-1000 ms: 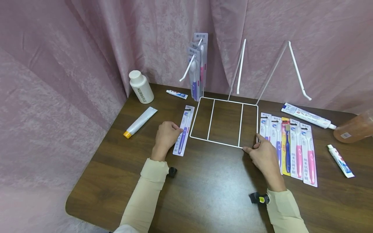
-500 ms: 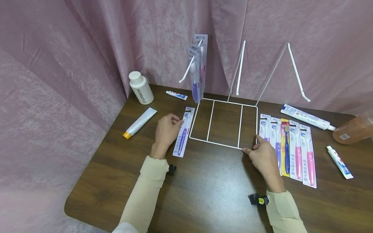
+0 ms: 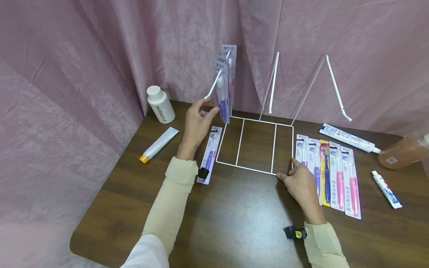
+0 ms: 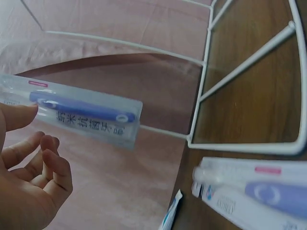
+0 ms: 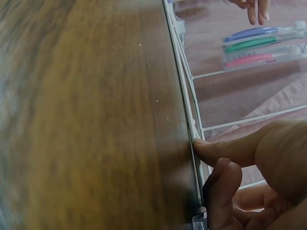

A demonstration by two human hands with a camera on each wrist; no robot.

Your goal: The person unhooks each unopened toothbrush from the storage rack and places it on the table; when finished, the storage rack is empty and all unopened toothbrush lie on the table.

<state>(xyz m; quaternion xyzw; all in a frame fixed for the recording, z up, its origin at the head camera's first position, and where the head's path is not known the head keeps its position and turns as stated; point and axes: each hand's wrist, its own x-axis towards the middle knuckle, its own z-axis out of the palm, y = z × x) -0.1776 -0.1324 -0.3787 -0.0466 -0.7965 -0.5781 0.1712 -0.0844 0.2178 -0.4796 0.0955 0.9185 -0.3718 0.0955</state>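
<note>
A white wire rack (image 3: 240,143) with upright hooks stands on the table. Packaged toothbrushes (image 3: 222,97) hang from its left hook; purple, green and pink handles (image 5: 250,45) show in the right wrist view. My left hand (image 3: 197,123) is raised beside them, fingers loosely bent and thumb apart. In the left wrist view its thumb overlaps the purple toothbrush pack (image 4: 86,108). Below lies another packaged purple toothbrush (image 3: 210,149), partly behind the wrist strap. My right hand (image 3: 299,182) grips the rack's front right corner, its thumb (image 5: 216,151) against the wire.
Right of the rack lies a row of several packaged toothbrushes (image 3: 337,176). Toothpaste tubes (image 3: 350,138) lie on both sides of the table. A white bottle (image 3: 161,105) stands back left, and an amber bottle (image 3: 400,152) is at far right. Pink curtain hangs behind.
My left hand has left the toothbrush pack on the table and moved up and back to the hanging packs. The right hand keeps its place at the rack's corner.
</note>
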